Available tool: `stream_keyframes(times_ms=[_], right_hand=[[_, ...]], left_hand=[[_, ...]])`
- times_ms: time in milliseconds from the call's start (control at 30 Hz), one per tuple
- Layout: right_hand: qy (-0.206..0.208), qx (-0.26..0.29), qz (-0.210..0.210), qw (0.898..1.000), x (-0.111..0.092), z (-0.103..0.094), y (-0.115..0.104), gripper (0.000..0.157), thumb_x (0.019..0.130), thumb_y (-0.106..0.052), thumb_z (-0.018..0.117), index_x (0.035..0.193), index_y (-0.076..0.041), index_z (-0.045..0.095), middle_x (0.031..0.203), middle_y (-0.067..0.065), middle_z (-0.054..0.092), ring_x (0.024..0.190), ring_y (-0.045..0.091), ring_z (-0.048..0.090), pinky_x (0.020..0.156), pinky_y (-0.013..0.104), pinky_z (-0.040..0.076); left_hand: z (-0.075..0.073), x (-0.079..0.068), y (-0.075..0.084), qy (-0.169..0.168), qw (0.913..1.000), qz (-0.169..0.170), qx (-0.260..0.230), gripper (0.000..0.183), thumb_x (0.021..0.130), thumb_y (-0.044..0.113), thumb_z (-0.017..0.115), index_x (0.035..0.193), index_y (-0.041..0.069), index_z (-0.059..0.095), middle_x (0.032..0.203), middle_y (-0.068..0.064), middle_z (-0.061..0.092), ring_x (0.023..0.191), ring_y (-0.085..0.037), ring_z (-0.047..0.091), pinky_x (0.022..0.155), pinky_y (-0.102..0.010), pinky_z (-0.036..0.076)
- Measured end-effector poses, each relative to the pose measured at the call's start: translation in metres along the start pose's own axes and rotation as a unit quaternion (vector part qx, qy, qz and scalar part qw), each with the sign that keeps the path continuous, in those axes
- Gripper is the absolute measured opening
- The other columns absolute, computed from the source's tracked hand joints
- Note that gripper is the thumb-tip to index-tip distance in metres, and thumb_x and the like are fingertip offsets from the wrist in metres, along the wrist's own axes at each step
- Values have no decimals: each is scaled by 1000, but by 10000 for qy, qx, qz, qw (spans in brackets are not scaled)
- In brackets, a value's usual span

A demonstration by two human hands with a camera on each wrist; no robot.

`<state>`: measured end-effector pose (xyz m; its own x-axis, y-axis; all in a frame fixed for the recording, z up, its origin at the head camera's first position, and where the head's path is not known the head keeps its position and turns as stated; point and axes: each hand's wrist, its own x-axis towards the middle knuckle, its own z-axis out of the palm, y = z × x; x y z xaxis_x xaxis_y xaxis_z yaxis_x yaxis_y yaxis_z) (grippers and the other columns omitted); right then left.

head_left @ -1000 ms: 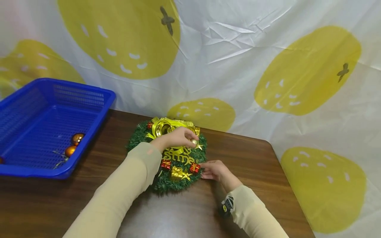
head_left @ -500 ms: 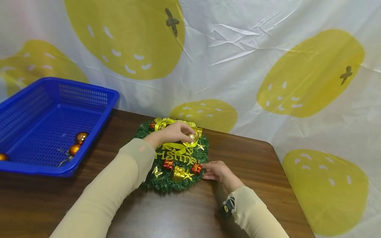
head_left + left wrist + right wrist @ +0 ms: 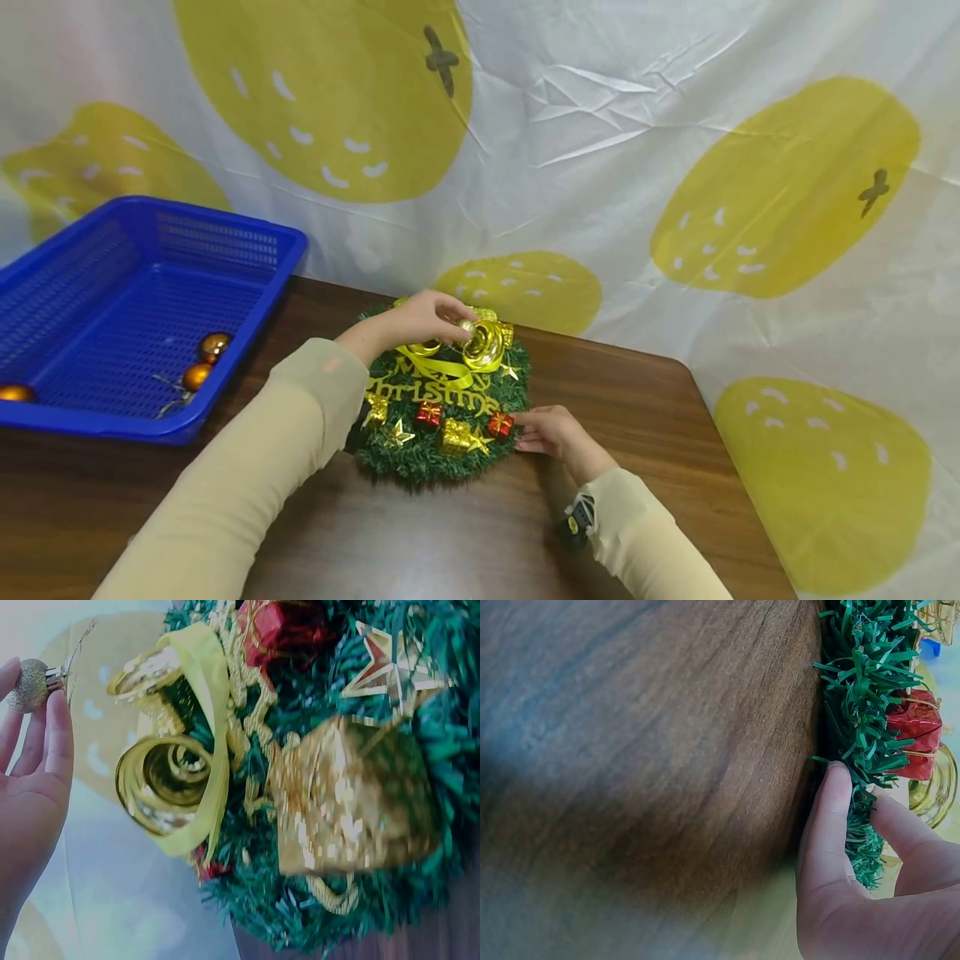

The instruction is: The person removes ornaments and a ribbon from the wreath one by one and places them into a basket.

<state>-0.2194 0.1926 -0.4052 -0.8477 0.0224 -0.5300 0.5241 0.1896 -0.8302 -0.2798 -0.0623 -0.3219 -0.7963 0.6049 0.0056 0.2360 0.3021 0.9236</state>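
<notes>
My left hand [image 3: 412,321] pinches a small glittery gold bauble [image 3: 31,686] with a metallic cap and thin thread. It is above the upper part of a green tinsel Christmas wreath [image 3: 420,471]; the left wrist view shows the bauble apart from the wreath, beside the gold bells [image 3: 166,780] with their yellow ribbon. Gold lettering [image 3: 435,392], stars and small red and gold gift boxes decorate the wreath. At its lower right edge my right hand [image 3: 558,437] grips the green tinsel [image 3: 866,742] between thumb and fingers, near a red gift box [image 3: 919,731].
A blue plastic basket [image 3: 225,220] stands to the left, with a few orange and bronze baubles [image 3: 198,377] in it. Brown wooden table [image 3: 637,417] surface extends around the wreath. Behind hangs a white cloth [image 3: 570,167] with yellow fruit prints.
My left hand has moved from the wreath's right side up and left past the bells, carrying the gold bauble. My right hand stays at the wreath's edge. The head view has shifted slightly left.
</notes>
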Motion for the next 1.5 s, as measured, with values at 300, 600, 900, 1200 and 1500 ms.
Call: stream_keyframes(times_ms=[300,600,900,1200,1500], right_hand=[[43,33,-29,10000,4,-2,0,48,88,-3,58,127,13,36,57,0,47,47,8,58,50,20,53],[23,1,-13,10000,1,-1,-1,54,89,-4,57,133,14,31,60,2,47,48,9,58,51,20,54],[0,-74,-12,10000,4,-1,-2,44,89,-5,57,125,12,39,60,1,48,49,8,57,50,19,53],[-29,-105,-75,9999,5,-4,0,39,89,-4,57,121,13,42,59,2,47,49,9,58,51,20,54],[-37,-133,-133,9998,5,-7,0,51,90,-5,57,131,16,35,68,5,46,51,10,59,53,21,55]], left_hand=[[-23,-10,-4,281,9993,-84,218,42,88,18,62,127,3,54,131,-17,54,111,-31,58,88,-35,52],[-41,-21,-12,576,9978,-292,120,42,89,18,61,128,3,54,131,-18,53,117,-34,53,98,-45,46],[-63,-35,-16,865,9955,-310,243,42,90,19,60,128,4,54,126,-19,57,103,-29,60,88,-36,51],[-86,-55,-20,1211,9918,-308,256,45,89,20,62,128,1,53,126,-22,57,93,-10,62,90,-36,52],[-109,-75,-25,1668,9842,-490,350,47,88,27,63,128,4,54,116,-11,64,89,-8,63,87,-33,53]])
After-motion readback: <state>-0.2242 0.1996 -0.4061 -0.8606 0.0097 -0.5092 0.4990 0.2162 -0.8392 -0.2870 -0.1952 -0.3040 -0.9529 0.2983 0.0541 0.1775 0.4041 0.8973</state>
